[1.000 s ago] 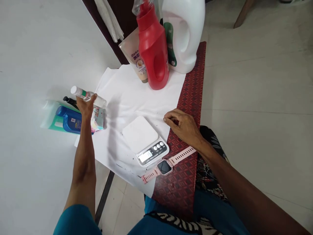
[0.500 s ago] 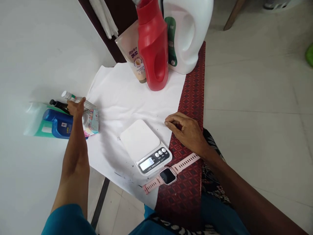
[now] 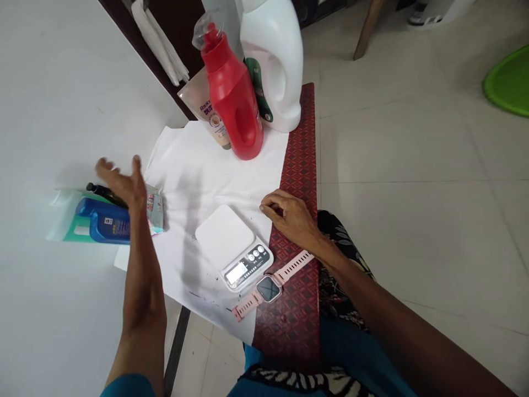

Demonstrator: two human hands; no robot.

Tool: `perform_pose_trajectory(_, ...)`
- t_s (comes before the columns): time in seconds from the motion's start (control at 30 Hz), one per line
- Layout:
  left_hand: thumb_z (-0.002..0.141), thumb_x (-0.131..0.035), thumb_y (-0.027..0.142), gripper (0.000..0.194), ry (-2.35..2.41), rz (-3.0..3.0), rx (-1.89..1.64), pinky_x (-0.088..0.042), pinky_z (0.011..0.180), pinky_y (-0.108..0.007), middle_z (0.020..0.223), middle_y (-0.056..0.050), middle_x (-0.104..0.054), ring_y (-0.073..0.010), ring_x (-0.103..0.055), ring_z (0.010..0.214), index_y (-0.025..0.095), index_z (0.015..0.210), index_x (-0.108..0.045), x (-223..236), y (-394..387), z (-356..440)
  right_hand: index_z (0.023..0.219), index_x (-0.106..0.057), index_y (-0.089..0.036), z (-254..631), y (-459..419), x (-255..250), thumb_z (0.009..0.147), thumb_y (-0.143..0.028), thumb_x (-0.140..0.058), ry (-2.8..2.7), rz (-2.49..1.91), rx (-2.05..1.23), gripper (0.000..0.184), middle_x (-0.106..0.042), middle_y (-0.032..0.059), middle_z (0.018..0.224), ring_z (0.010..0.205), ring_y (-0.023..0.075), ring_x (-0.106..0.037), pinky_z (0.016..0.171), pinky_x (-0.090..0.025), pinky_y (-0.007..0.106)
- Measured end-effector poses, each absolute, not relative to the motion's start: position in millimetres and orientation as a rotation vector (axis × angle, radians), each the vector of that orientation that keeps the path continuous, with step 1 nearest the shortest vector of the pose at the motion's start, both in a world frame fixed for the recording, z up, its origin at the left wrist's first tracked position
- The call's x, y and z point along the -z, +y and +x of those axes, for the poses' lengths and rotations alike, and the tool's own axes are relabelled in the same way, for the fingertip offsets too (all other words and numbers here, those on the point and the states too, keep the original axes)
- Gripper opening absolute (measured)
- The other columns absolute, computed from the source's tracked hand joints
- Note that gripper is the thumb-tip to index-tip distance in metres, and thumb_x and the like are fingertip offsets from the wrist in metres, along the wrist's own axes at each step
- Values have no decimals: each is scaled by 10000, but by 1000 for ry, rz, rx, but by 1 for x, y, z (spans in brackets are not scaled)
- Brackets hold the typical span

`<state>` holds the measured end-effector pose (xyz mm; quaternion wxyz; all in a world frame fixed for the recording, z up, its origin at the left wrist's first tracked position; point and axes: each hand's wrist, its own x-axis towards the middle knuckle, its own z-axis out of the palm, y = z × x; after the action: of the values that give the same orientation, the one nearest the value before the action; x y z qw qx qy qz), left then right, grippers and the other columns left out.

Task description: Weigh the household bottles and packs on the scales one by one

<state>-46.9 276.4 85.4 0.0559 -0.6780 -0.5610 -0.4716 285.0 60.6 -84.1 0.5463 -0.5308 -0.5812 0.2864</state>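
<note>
At the far left my left hand point(image 3: 124, 182) is raised with fingers and thumb spread, holding nothing. It is above and in front of a dark bottle point(image 3: 106, 193), a blue bottle point(image 3: 109, 220) and a small printed box point(image 3: 155, 212). The clear bottle with a white cap does not show. My right hand point(image 3: 291, 218) rests at the table's right side, fingers curled and thumb against them, with nothing visible inside. Left of it lies a white kitchen scale point(image 3: 227, 237) with its display lit and bare plate. A pink smartwatch point(image 3: 268, 288) lies just below the scale.
A red jug point(image 3: 235, 105), a white jug point(image 3: 275, 71) and a Rejoice tube point(image 3: 206, 110) stand at the back of the table. White cloth point(image 3: 177, 160) covers much of the red patterned tabletop point(image 3: 300, 143). Left is a wall; a green round object point(image 3: 510, 82) is at right.
My left hand has come off the clear bottle, risen slightly and spread its fingers. The bottle no longer shows. The view has shifted right, while my right hand keeps its pose.
</note>
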Motion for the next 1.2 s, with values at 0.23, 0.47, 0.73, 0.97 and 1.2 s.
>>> perform_pose_trajectory(0.23,815,-880,644,707,-1522,-2699,1458,-566,1100,-486,1357,-157,-708,-312,-691,1267,230,1285,-552,-48,271,138,792,-667,-214,284,63,85,950,-165,-639,-1367,-1218,-702,168,-692,42,886,793,181,-650,789,-503,325)
perform_pose_trajectory(0.47,957,-766,571,428,-1957,-2518,2002,-591,898,-402,908,-67,-723,-237,-751,892,228,1054,-530,-33,268,218,774,-649,-209,284,64,84,950,-129,-626,-1349,-1181,-715,194,-680,34,873,789,173,-634,784,-492,319)
perform_pose_trajectory(0.73,1013,-668,530,527,-2005,-2375,2296,-387,557,-293,589,45,-387,-115,-395,538,248,666,-389,-29,242,229,734,-611,-213,284,65,83,944,-77,-605,-1333,-1180,-712,250,-649,23,835,770,160,-615,759,-468,302)
perform_pose_trajectory(0.97,934,-744,544,584,-2007,-2119,2356,-356,505,-293,526,51,-309,-101,-342,497,260,595,-363,-43,213,196,741,-621,-206,282,67,84,932,-56,-602,-1326,-1207,-719,244,-652,26,849,778,161,-613,781,-475,308)
perform_pose_trajectory(1.2,741,-843,720,735,-1747,-2115,2542,-269,440,-287,534,83,-216,-79,-202,472,256,616,-287,-70,155,136,754,-633,-215,282,66,85,939,-110,-616,-1320,-1217,-712,213,-664,27,858,773,165,-612,768,-481,312)
